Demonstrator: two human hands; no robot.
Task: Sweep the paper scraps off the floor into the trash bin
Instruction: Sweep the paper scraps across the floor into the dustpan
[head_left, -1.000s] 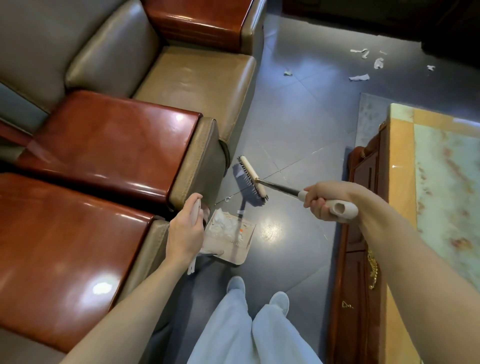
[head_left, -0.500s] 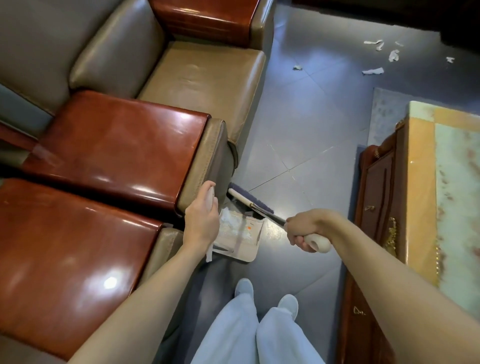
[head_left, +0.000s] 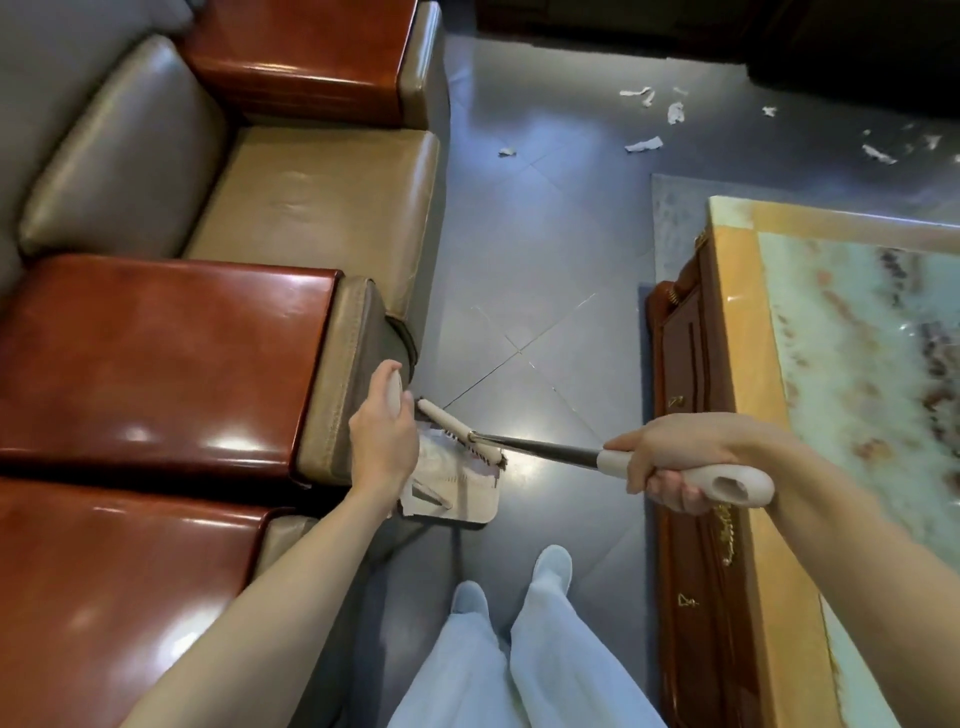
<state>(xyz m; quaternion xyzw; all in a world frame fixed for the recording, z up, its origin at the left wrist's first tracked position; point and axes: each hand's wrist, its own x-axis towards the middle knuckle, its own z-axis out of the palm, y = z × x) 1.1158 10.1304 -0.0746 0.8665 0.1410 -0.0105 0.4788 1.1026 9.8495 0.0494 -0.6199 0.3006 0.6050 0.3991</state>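
inside fingers of right hand — broom handle; brush head over dustpan

You hold a broom with a matt cream plastic grip and a dark, shiny metal shaft. The dustpan looks like smooth pale plastic. Around you are glossy grey floor tiles, lacquered wooden armrests, smooth leather cushions, a polished stone tabletop and crumpled white paper scraps.

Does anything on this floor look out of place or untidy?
Torn white paper scraps lie scattered on the dark floor at the far end, beyond the marble-topped table and apart from the dustpan; one lone scrap lies nearer the sofa.
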